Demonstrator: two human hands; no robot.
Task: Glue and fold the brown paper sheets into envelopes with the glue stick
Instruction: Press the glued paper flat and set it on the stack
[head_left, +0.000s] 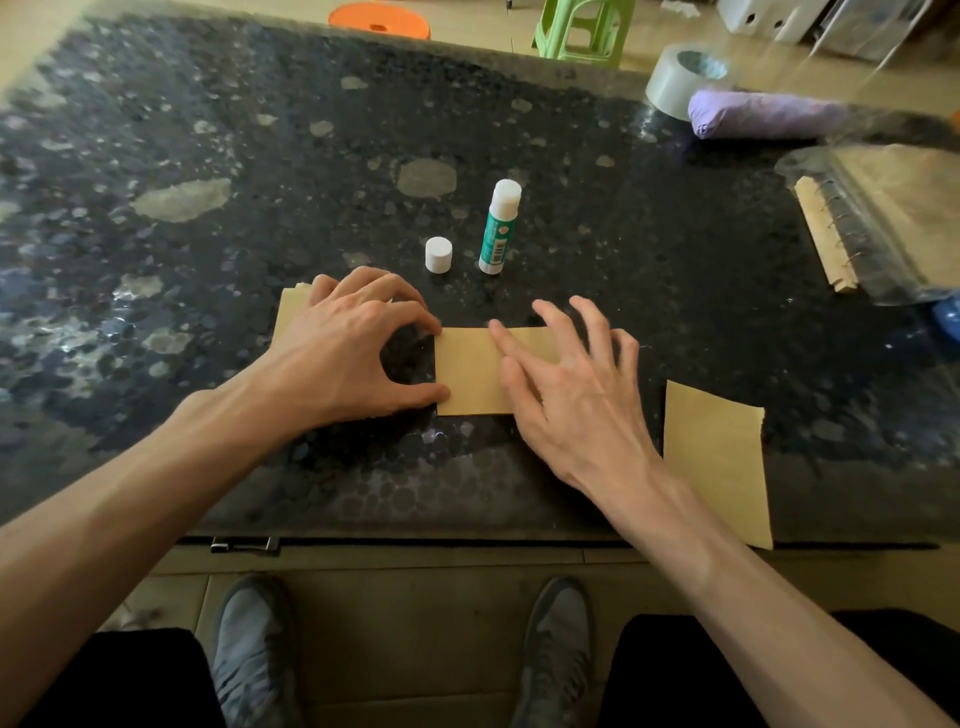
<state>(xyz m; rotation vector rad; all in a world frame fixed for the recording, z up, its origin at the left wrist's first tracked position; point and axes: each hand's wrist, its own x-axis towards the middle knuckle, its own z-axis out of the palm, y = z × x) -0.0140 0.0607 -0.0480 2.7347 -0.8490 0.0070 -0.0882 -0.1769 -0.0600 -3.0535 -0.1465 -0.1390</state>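
Head view looks down on a dark speckled table (311, 156). A folded brown sheet (467, 374) lies flat near its front edge, between the two hands. The left hand (353, 348) arches over, thumb and forefinger pinching the sheet's left edge, one tip at each corner. The right hand (566, 384) lies spread, fingers pressing down on the sheet's right part. Just behind stands the uncapped glue stick (498, 228), its white cap (438, 254) beside it. More brown sheets (291, 317) lie under the left hand, and another sheet (717, 457) lies to the right.
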